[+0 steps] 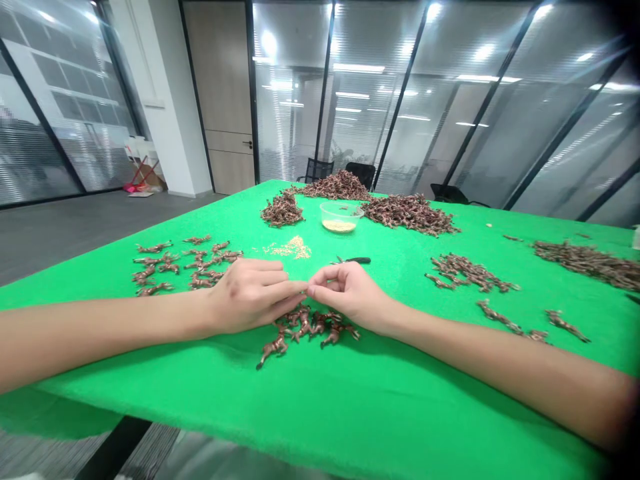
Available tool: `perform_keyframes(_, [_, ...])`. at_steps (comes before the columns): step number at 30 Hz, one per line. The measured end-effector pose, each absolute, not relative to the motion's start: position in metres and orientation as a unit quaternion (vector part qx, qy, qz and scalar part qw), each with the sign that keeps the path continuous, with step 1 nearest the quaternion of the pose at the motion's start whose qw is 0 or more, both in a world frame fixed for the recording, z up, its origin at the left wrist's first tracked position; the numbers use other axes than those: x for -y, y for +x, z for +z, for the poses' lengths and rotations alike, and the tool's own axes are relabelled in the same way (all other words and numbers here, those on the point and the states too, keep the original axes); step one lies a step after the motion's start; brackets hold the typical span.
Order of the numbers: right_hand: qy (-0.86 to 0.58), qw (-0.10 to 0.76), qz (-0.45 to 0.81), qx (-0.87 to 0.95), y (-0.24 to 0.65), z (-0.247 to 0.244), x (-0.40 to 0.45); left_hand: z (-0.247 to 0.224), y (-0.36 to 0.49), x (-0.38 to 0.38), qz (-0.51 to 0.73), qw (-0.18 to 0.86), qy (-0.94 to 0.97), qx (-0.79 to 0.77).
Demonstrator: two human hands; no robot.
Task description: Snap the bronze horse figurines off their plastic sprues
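Two hands [250, 291] [354, 298] meet beside brown figurines [303, 325].

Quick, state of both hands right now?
Left hand: fingers outstretched, thumb hidden; grip can't be told.
Right hand: thumb and index finger pinched closed; anything held is too small to tell.

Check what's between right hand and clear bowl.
Head view: a black-handled tool lies on the green cloth between right hand and clear bowl.

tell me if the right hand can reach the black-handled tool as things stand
Probably yes: the black-handled tool lies just beyond the right hand, with nothing visible between them. That hand meets the left hand, so it may need to part first.
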State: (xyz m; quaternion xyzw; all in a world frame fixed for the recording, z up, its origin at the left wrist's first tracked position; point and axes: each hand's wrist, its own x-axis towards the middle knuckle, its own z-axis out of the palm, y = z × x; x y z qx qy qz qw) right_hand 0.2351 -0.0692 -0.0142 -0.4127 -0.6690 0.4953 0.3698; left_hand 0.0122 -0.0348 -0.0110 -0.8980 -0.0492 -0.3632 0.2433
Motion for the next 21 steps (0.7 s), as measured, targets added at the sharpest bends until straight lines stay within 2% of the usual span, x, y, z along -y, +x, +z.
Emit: perform_keyframes(21, [-0.427, 0.359, 0.42, 0.716, 0.2343, -0.0131, 0.0718, -0.0116, 0.0123, 0.0337, -0.34, 0.267, -0.9, 0.059])
